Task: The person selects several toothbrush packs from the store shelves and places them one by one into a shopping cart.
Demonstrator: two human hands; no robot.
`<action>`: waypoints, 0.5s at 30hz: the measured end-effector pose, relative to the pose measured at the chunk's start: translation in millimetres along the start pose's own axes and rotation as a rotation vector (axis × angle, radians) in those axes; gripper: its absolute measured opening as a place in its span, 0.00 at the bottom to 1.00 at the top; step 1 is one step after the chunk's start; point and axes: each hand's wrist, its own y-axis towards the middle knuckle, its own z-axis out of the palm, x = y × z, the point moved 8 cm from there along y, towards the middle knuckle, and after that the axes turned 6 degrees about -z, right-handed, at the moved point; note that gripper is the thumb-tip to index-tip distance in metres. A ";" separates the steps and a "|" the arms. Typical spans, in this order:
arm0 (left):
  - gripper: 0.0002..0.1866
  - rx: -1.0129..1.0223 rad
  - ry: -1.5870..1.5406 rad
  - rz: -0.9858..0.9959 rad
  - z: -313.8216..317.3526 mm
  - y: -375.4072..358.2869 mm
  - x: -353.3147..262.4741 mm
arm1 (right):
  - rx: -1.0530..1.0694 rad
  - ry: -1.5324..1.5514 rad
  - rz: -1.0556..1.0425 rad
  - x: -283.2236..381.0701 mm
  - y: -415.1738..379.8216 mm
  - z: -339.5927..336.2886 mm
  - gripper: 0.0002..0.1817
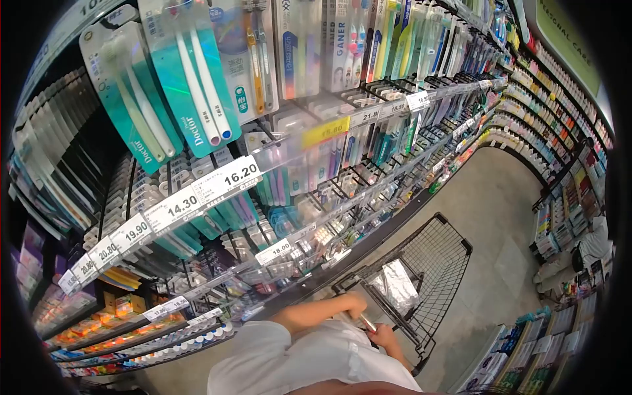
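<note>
Both of my hands are low in the head view, at the near end of a black wire shopping cart [442, 263]. My left hand [355, 305] is closed around the cart's handle, its fingers partly turned away. A short way along, my right hand [382, 336] is closed on the same handle [368, 323], whose red and white section shows between the two hands. Just beyond them, a shiny silver package [397, 287] lies in the upper part of the cart. My white shirt [316, 362] fills the bottom.
A tall shelf with hanging toothbrush packs [197, 85] and price labels [181, 205] runs along the left. The grey floor [497, 191] of the aisle curves ahead past another shelf [526, 112]. A person in light clothing [586, 253] is at the right-hand shelves.
</note>
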 end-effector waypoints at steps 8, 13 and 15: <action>0.13 -0.029 0.007 -0.102 58.0 -34.3 2.0 | 0.029 0.146 -0.070 39.5 -29.2 44.2 0.21; 0.12 -0.043 0.013 -0.109 98.8 -54.5 -10.1 | 0.089 0.160 -0.095 59.5 -60.2 68.0 0.24; 0.12 -0.051 -0.010 -0.110 112.2 -66.8 -17.5 | 0.054 0.080 -0.181 68.2 -72.2 78.9 0.23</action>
